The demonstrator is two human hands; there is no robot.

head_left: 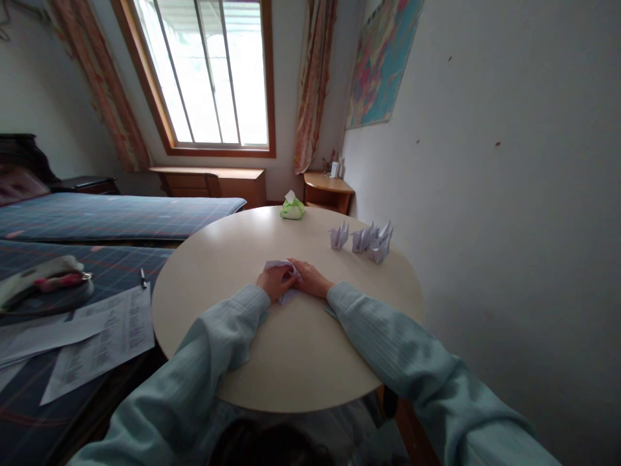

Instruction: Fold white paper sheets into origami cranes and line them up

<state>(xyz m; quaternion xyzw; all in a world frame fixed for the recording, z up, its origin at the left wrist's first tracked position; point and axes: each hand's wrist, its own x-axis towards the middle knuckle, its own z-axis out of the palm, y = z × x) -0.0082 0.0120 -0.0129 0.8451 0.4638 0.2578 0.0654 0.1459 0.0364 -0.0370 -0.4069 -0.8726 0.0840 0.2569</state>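
A sheet of folded white paper [290, 296] lies at the middle of the round table [301, 362], partly covered by my hands. My left hand [276, 282] is curled over the paper's left side, fingers bent around it. On the right side, my right hand [310, 278] presses against the paper, its fingers close together and meeting the left fingertips. The paper's upper edge shows curved above the left hand. Several folded white paper cranes [363, 239] stand at the table's back right, apart from my hands.
A green tissue pack [292, 209] sits at the table's far edge. Left of the table, a bed [97, 259] holds printed sheets [116, 343], a pen [143, 278] and a pale bag [48, 285]. A white wall [509, 259] runs along the right.
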